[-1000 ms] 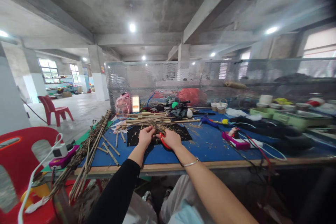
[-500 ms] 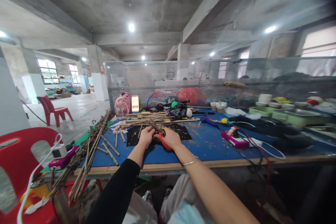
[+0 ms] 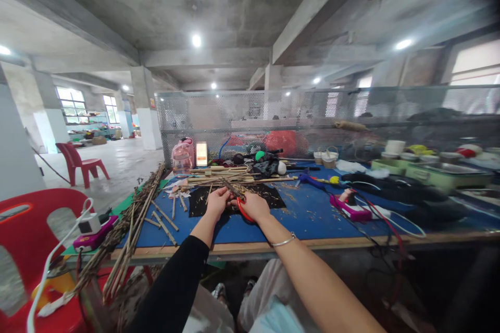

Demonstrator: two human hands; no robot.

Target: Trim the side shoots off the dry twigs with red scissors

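My right hand [image 3: 253, 206] is closed round the red-handled scissors [image 3: 244, 212], whose dark blades point up and left over the black mat [image 3: 276, 196]. Close beside it, my left hand [image 3: 217, 204] is pinched near the blades; what its fingers hold is too small and partly hidden to name. Small plant scraps lie on the mat around both hands. Several short cut stalks [image 3: 164, 229] rest on the blue tabletop [image 3: 304, 223] left of the mat, and longer stalks [image 3: 219, 171] lie behind it.
A bundle of dry stems [image 3: 136, 208] hangs over the table's left edge. Purple power strips [image 3: 353, 210] with cords sit at right and far left. A lit phone [image 3: 201, 154], a pink bag [image 3: 183, 154] and a mesh screen [image 3: 242, 109] stand at the back. Red chair [image 3: 47, 208] at left.
The scissor blades have shifted very slightly near my left fingertips. Both hands stay in almost the same place, and the rest of the table looks the same.
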